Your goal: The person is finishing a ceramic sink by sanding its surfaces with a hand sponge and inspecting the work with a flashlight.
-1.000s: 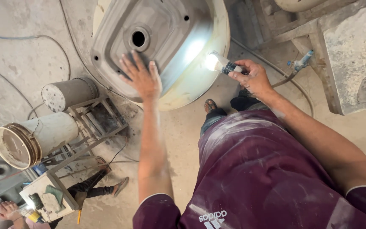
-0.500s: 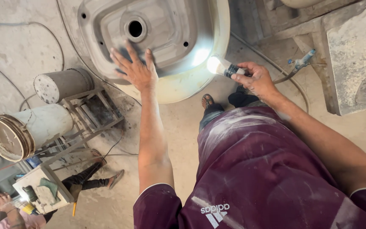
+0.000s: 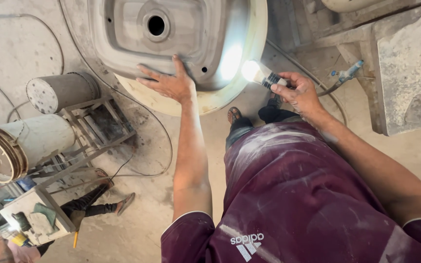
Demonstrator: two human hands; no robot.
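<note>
Head view, looking straight down. I take the basin [image 3: 181, 44] as my landmark: a large grey cast shell, dusty and matt, rounded-rectangular with a dark drain hole near its middle and a broad cream rim curving along its near edge.

Left hand [image 3: 169, 83] lies flat on the basin's near slope, fingers spread, palm down; it grips nothing, only presses on the surface. It is the hand in contact, just on the drain side of the rim.

Right hand [image 3: 298, 92] is off the basin, just beside its near right edge. Its fingers are curled tight around a small torch [image 3: 264, 75], a slim cylinder with a dark grip and a pale lit head. The torch's long axis runs from the hand up and left toward the basin, head nearly at the rim, and throws a bright patch on the basin's inner right wall.

Left of the basin: a grey drum [image 3: 62, 91] lying on a metal frame [image 3: 96, 131], and farther left a white bucket [image 3: 20, 146] on its side. A thin cable [image 3: 164, 146] loops over the dusty floor below the rim. Right of the basin, a rough stone slab [image 3: 410, 68]. Another person's leg and sandal show at far lower left.
</note>
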